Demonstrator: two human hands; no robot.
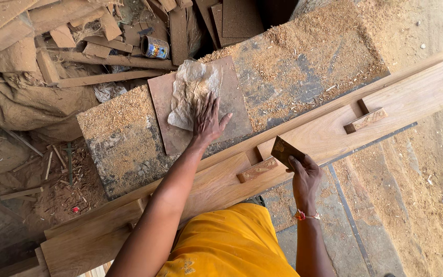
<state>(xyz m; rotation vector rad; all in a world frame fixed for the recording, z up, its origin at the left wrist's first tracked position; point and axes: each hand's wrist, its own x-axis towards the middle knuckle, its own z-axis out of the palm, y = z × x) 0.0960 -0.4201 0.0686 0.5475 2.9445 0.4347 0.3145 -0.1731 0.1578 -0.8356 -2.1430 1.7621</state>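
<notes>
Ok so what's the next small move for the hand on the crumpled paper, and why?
Probably close the left hand on the crumpled paper and lift it off the brown board. The palm lies flat on the paper's lower edge with fingers spread, not gripping. The right hand already holds a small flat scraper against the long wooden plank, so the paper seems wanted there.

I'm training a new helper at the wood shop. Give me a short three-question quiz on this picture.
1. True or false: the left hand lies flat on a crumpled sheet of paper.
2. What does the right hand hold? A) a small dark flat piece B) a hammer C) a saw
3. What loose material covers the slab beyond the long wooden beam?

Key: 1 true; 2 A; 3 sawdust.
</notes>
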